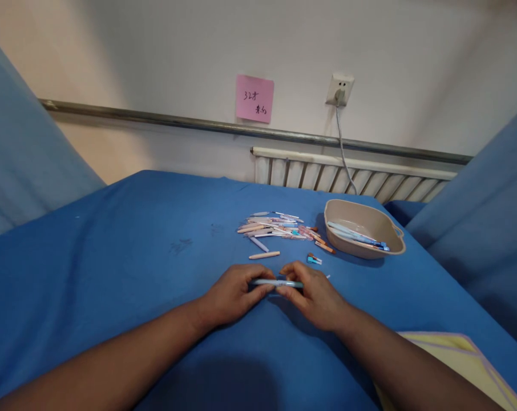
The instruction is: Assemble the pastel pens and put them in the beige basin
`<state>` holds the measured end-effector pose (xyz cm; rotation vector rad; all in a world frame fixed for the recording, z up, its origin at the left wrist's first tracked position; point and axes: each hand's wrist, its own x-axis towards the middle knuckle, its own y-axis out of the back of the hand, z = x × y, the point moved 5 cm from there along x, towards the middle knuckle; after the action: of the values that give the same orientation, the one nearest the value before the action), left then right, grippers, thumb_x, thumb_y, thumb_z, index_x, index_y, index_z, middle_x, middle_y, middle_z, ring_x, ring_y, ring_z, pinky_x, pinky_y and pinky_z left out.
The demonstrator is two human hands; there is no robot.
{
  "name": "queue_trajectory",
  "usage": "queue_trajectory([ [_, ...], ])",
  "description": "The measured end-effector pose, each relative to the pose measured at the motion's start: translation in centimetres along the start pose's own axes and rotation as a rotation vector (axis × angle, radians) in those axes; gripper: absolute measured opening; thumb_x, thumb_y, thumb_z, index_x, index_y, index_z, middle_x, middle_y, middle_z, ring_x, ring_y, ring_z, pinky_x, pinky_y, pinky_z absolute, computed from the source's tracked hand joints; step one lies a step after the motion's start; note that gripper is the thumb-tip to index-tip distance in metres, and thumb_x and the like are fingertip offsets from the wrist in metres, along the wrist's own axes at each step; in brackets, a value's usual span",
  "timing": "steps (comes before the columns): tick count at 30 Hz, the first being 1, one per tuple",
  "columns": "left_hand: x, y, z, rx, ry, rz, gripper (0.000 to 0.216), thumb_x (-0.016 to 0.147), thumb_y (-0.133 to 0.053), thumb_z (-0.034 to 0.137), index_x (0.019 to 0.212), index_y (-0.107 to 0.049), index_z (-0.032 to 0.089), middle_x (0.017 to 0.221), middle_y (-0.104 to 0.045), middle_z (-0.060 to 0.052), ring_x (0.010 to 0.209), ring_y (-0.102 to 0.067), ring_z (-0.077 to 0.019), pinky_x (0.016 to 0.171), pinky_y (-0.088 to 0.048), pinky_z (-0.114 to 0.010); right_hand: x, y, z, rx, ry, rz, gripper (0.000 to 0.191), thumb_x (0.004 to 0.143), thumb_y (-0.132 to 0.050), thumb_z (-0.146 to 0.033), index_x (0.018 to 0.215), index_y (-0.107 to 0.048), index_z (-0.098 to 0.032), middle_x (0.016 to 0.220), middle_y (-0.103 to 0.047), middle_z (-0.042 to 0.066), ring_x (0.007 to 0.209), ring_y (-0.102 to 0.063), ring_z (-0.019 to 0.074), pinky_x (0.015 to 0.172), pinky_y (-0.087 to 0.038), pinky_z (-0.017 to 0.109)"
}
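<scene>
Between both hands lies a slim light-blue pen, held level just above the blue cloth. My left hand pinches its left end between thumb and fingers. At the other end, my right hand is closed on it in the same way. Just beyond the hands is a loose heap of pen parts in pink, white, peach and blue. A peach pen barrel sits apart in front of the heap. Small blue and orange pieces lie past my right hand.
A beige plastic basin with several blue-and-white pens inside stands right of the heap. Yellow cloth covers the near right corner. Behind the table are a radiator, a metal rail and a plugged-in cable.
</scene>
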<state>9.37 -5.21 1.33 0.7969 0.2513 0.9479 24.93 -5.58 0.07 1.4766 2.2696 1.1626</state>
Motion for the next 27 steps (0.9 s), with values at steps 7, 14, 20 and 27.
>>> queue_trajectory([
  [7,-0.15,-0.12,0.04,-0.029,0.001,-0.011,0.021,0.09,-0.049,0.035,0.097,-0.063,0.02,0.088,-0.067,0.0,0.081,-0.06,-0.014,0.074,-0.043,-0.023,-0.06,0.31,-0.64,-0.062,0.11,0.02,0.011,0.09,-0.051,-0.027,0.085,-0.056,-0.019,0.08,-0.059,0.002,0.074,-0.055,0.0141,0.067,-0.039,0.025],
  [14,-0.2,-0.04,0.04,0.067,-0.02,0.009,0.023,0.089,-0.05,0.035,0.103,-0.06,0.019,0.095,-0.067,-0.002,0.086,-0.061,-0.0165,0.077,-0.043,-0.026,-0.05,-0.25,-0.07,-0.034,0.013,-0.044,0.016,0.089,-0.052,-0.035,0.093,-0.055,-0.02,0.08,-0.063,0.001,0.073,-0.057,0.0147,0.065,-0.039,0.025],
  [20,0.04,0.08,0.07,-0.011,0.021,-0.005,0.021,0.089,-0.05,0.035,0.102,-0.06,0.021,0.094,-0.067,0.0,0.085,-0.062,-0.0151,0.076,-0.045,-0.024,0.0,0.1,-0.26,-0.074,0.051,0.025,0.005,0.086,-0.054,-0.024,0.086,-0.053,-0.019,0.082,-0.061,0.002,0.075,-0.055,0.0139,0.066,-0.038,0.024],
  [27,-0.09,-0.05,0.15,0.074,-0.015,-0.013,0.025,0.088,-0.052,0.035,0.107,-0.059,0.021,0.103,-0.067,-0.003,0.094,-0.062,-0.0173,0.083,-0.045,-0.026,0.05,-0.25,-0.48,-0.092,0.053,-0.065,0.024,0.093,-0.043,-0.034,0.08,-0.057,-0.019,0.076,-0.063,0.002,0.071,-0.057,0.0137,0.065,-0.038,0.024],
])
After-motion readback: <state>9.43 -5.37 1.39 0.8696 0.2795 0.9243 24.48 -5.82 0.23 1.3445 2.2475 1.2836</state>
